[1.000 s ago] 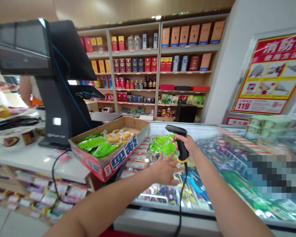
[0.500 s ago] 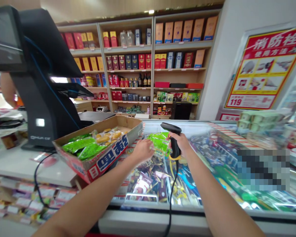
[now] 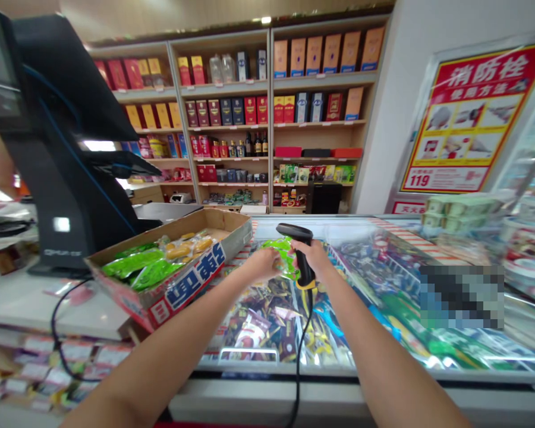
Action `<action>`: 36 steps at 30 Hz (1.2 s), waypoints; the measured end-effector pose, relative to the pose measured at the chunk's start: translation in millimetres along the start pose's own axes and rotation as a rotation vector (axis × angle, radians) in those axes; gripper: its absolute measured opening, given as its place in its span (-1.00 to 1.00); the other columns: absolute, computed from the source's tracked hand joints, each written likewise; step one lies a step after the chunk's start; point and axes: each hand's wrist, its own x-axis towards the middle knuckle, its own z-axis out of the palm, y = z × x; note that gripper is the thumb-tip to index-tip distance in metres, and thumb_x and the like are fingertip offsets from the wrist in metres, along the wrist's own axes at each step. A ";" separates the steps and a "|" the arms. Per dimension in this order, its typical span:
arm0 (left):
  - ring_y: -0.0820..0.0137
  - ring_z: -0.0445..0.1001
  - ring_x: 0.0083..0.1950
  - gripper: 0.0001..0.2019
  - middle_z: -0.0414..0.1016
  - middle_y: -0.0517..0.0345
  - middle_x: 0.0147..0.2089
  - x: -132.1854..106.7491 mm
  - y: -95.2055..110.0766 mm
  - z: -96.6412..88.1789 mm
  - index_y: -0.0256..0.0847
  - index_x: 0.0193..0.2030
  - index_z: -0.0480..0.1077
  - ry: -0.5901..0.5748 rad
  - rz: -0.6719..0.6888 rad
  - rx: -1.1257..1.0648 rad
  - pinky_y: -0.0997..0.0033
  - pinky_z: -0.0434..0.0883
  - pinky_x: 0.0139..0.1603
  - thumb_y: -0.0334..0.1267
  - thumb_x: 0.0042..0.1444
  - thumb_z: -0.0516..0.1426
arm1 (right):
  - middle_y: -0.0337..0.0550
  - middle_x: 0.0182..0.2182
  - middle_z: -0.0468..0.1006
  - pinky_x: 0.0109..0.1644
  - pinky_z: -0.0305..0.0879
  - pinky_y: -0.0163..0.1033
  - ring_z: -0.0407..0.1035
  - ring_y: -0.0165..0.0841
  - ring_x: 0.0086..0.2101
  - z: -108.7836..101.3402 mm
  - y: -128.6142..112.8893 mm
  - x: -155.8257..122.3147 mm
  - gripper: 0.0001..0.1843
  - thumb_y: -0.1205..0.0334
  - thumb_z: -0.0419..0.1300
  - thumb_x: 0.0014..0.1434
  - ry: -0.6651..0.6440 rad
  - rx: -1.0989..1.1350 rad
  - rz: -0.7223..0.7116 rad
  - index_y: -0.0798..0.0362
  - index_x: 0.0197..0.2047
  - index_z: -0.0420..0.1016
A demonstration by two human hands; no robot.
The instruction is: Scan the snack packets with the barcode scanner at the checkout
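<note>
My right hand (image 3: pixel 314 257) is wrapped round the grip of a black barcode scanner (image 3: pixel 304 261) with yellow trim, its head tilted toward the left. A black cord hangs from it over the freezer's front edge. Closed on a bright green snack packet (image 3: pixel 282 248) is my left hand (image 3: pixel 264 266), just left of the scanner. The packet lies partly behind the scanner and fingers. Both hands are above the glass-topped freezer (image 3: pixel 254 368). To the left sits an open cardboard box (image 3: pixel 196 282) holding green packets (image 3: pixel 138 267) and yellow packaged food (image 3: pixel 187 245).
A black checkout terminal (image 3: pixel 71 148) stands on the white counter (image 3: pixel 22 297) at left. Egg cartons (image 3: pixel 463 213) and tubs rest at the freezer's right end. Shelves (image 3: pixel 225 128) of boxed goods line the back wall. Part of another person's arm (image 3: pixel 0 163) shows at far left.
The view has shifted slightly right. The green packet is now crumpled or turned and smaller in view, with my left hand closer to the scanner.
</note>
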 end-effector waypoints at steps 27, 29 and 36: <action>0.53 0.55 -0.28 -0.84 0.63 0.12 -0.31 -19.4 -38.4 15.4 -0.29 -0.35 0.55 0.637 -0.437 -1.949 0.60 0.43 -0.17 -0.55 -0.09 0.26 | -0.16 -0.58 0.53 -0.70 0.21 -0.30 0.33 -0.40 -0.74 24.4 -3.3 -18.9 -0.69 0.04 0.29 -0.15 -0.187 0.028 -0.012 0.12 -0.44 0.43; 0.51 0.55 -0.27 -0.84 0.63 0.11 -0.31 -19.2 -39.6 15.9 -0.30 -0.35 0.55 0.640 -0.433 -1.942 0.57 0.43 -0.13 -0.56 -0.10 0.26 | -0.17 -0.56 0.54 -0.70 0.22 -0.31 0.33 -0.41 -0.74 26.3 -4.3 -20.9 -0.68 0.04 0.29 -0.16 -0.188 0.044 -0.019 0.12 -0.44 0.42; 0.48 0.56 -0.23 -0.81 0.62 0.11 -0.30 -18.7 -41.8 19.9 -0.30 -0.33 0.54 0.635 -0.422 -1.912 0.47 0.41 0.03 -0.54 -0.14 0.29 | -0.23 -0.73 0.45 -0.70 0.19 -0.32 0.29 -0.40 -0.75 27.6 -6.0 -23.5 -0.70 0.02 0.28 -0.15 -0.187 0.025 0.000 0.09 -0.47 0.42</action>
